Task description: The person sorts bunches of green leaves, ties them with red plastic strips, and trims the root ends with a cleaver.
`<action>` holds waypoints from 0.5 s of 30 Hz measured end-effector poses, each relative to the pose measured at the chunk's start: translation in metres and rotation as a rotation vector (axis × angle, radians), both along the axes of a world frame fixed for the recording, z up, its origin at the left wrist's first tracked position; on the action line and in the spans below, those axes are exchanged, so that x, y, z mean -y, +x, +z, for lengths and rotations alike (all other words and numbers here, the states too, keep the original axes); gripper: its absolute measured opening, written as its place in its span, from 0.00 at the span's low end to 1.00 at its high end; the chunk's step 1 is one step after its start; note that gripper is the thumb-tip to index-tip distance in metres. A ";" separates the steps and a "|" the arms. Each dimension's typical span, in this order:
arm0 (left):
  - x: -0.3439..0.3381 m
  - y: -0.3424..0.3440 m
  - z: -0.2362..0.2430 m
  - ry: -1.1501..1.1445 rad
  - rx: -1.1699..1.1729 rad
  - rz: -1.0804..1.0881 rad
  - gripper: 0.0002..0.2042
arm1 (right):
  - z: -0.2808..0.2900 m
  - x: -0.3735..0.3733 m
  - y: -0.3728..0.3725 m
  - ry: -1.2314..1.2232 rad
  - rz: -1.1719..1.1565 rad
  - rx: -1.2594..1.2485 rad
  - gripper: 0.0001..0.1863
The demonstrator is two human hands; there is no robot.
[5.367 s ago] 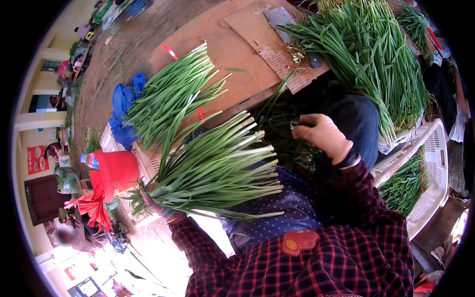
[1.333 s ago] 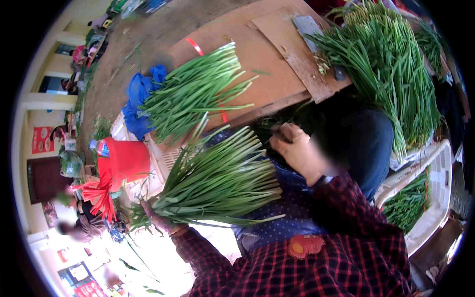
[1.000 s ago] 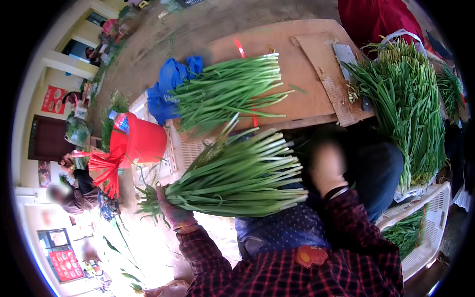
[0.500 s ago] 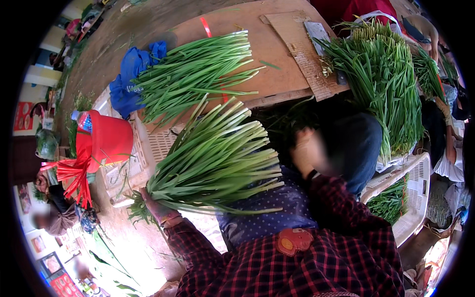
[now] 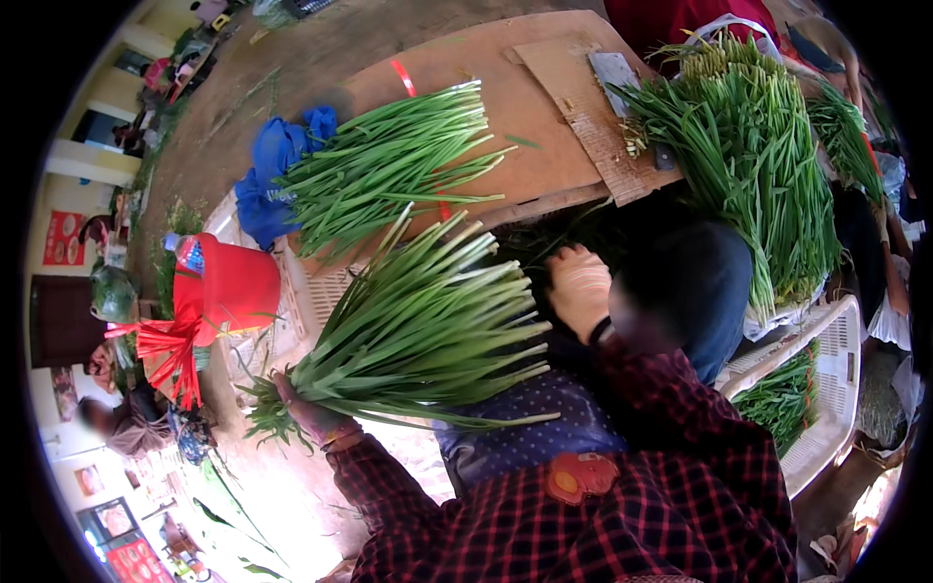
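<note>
My left hand (image 5: 309,408) is closed round the leafy end of a large bunch of garlic chives (image 5: 418,340). The pale cut ends fan out to the right, over my dotted apron (image 5: 525,413). My right hand (image 5: 580,290) is beside my bent knee, apart from the bunch and near dark, shaded greens. Its fingers look curled together, and whatever they may hold is hidden. Beyond the bunch, a pile of chives (image 5: 389,160) lies on the brown board, on top of red ties (image 5: 403,78).
A red bucket (image 5: 243,282) with red strips (image 5: 170,345) stands left. Beside the pile is a blue plastic bag (image 5: 267,180). Cardboard (image 5: 573,107) bears a flat metal blade (image 5: 617,83). A tall chive stack (image 5: 748,165) and a white crate (image 5: 836,379) stand right; people are nearby.
My right hand has moved slightly left and up and shows more plainly. The left hand keeps its hold on the bunch. The surroundings have shifted a little in view.
</note>
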State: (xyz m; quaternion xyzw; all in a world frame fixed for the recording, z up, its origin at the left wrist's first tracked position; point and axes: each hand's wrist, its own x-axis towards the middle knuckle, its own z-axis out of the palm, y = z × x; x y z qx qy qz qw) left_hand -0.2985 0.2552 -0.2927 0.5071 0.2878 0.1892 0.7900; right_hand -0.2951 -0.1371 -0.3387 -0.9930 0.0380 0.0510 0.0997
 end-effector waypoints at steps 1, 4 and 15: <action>0.000 -0.004 0.002 0.104 0.062 0.044 0.24 | 0.010 0.002 0.002 0.255 -0.076 -0.008 0.12; 0.004 -0.006 0.026 0.018 0.069 -0.053 0.23 | 0.046 0.002 0.006 0.729 -0.206 0.069 0.14; 0.068 0.011 0.142 0.668 0.557 -0.309 0.16 | 0.186 -0.010 0.063 0.987 0.516 0.588 0.13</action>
